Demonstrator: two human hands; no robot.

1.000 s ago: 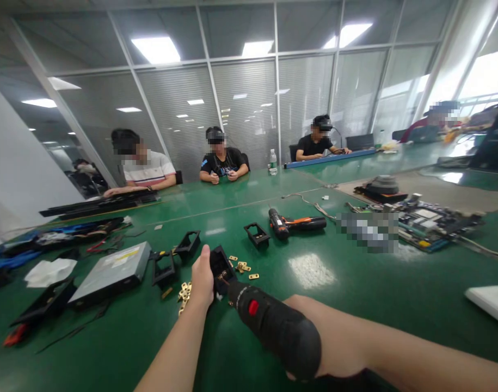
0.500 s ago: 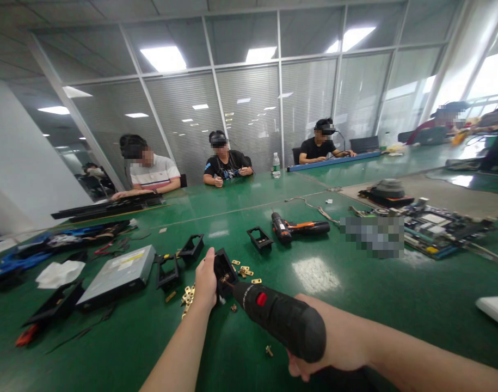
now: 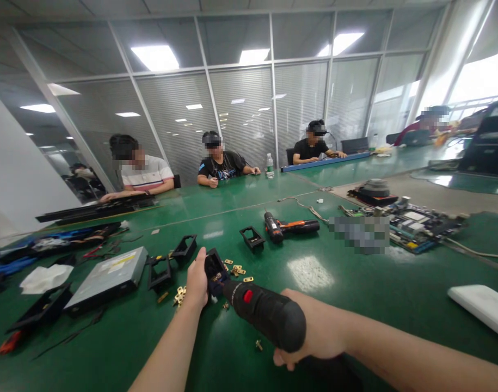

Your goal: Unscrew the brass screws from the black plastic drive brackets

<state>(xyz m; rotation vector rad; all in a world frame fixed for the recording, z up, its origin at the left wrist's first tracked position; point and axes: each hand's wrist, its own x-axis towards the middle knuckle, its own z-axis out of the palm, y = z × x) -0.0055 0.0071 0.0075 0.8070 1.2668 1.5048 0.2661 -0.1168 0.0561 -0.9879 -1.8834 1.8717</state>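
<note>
My left hand (image 3: pixel 198 280) grips a black plastic frame (image 3: pixel 215 265) by its left side, tilted up from the green table. Wrapped round the handle of a black cordless drill (image 3: pixel 265 316) with a red button is my right hand (image 3: pixel 309 326). The drill's nose points into the lower part of the frame; I cannot make out whether its bit touches a screw there. Small brass plates (image 3: pixel 179 296) lie left of my left wrist, and more brass plates (image 3: pixel 237 269) are just right of the frame. A loose screw (image 3: pixel 259 344) rests on the table below the drill.
More black frames (image 3: pixel 252 239) stand around, beside a second drill (image 3: pixel 289 226) lying on its side. At left is a silver disc drive (image 3: pixel 110 277); at right, circuit boards (image 3: pixel 420 223) and a white object (image 3: pixel 481 307). Several people sit across the green table (image 3: pixel 355 283).
My view has swung slightly right, so everything sits further left. Both hands keep their grips, with the drill still pointed at the frame. A person opposite has moved one hand outward.
</note>
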